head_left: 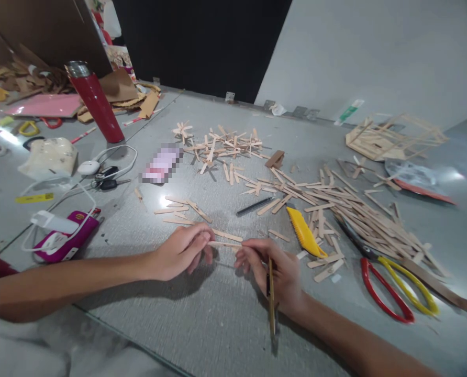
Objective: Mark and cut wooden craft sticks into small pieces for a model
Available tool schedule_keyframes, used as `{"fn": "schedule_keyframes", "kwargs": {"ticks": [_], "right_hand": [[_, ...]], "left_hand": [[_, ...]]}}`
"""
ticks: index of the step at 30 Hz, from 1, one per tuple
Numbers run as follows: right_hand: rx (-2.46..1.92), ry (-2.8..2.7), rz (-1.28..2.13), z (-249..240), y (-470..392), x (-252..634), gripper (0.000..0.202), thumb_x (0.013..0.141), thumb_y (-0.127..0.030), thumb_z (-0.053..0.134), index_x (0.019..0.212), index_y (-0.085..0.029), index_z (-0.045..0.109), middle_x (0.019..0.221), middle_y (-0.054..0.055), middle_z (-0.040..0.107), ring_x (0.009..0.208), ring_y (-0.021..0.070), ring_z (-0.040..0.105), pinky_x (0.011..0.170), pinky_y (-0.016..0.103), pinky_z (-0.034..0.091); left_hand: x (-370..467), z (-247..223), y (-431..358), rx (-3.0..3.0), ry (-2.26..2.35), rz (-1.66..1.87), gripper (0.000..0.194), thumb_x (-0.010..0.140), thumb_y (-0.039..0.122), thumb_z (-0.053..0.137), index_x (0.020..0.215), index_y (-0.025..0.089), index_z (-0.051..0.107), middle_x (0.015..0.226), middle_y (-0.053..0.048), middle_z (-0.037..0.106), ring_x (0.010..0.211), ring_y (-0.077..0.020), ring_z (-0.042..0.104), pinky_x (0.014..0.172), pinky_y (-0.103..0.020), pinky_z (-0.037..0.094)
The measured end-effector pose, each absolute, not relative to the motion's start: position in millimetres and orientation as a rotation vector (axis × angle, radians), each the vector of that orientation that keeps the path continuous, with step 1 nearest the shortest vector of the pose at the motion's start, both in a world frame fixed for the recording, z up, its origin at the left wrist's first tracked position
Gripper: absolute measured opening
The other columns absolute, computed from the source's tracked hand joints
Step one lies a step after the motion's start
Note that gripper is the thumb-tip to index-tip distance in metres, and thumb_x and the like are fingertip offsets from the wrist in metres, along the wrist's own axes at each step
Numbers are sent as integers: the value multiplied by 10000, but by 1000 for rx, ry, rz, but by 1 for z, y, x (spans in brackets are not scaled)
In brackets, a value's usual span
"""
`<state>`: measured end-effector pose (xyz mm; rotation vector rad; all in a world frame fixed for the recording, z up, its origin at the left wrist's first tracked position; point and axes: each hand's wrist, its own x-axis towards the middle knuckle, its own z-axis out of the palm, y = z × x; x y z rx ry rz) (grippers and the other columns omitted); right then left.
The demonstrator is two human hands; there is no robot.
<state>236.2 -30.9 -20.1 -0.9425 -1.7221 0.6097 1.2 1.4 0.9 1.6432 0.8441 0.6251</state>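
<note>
A thin wooden craft stick [226,244] spans the gap between my hands, above the grey table. My left hand [184,251] pinches its left end between thumb and fingers. The other end is in the fingertips of my right hand [275,269], which also has a slim gold-coloured tool [271,298] tucked in its palm; its exact kind is hard to make out. Just beyond my hands lie several loose craft sticks [174,210]. Past my right hand are a black pen-like tool [256,206] and a yellow-handled tool [304,232].
A big pile of craft sticks [367,217] and red-and-yellow-handled scissors [390,285] lie at right. Behind are joined stick pieces [229,144] and a stick frame [378,141]. On the left are a red flask [96,104], keys [108,184], a cable and a purple device [68,241].
</note>
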Motion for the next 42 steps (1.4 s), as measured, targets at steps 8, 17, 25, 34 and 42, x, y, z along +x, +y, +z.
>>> {"fn": "schedule_keyframes", "kwargs": {"ticks": [8,17,25,34,42], "right_hand": [[-1001,-1680,488,-26,-30,240,285,1099,-428,517,1314,-250,576,902,45,728,662,166,694,624,323,624],[-905,-1513,536,-41,-30,240,312,1060,-551,522,1142,-253,561,796,-11,579,565,150,542,513,288,507],[-948,-1900,383,-29,-40,244,126,1071,-238,583,1193,-234,613,855,29,790,568,145,731,519,238,612],[-639,-2268,52,-24,-40,247,256,1051,-89,558,1286,-128,650,965,105,839,852,202,820,785,265,666],[-685,-2234,64,-26,-47,251,400,1022,-101,639,1420,-128,604,986,86,828,859,186,807,742,245,650]], "left_hand": [[2,4,-4,1554,845,599,440,1090,486,459,948,117,651,661,-26,684,378,-49,477,380,-141,327],[1,8,-5,1464,843,650,461,1063,519,490,1040,92,660,653,-10,641,380,-51,475,381,-153,339],[3,8,-3,1572,908,599,386,1067,409,433,1040,102,665,621,3,645,368,-60,447,387,-164,328],[2,9,3,1863,958,490,428,1049,319,391,697,166,580,547,16,615,477,-81,498,507,-178,362],[3,8,4,1891,942,517,410,1027,297,412,652,181,533,510,40,556,467,-82,465,522,-190,361]]}}
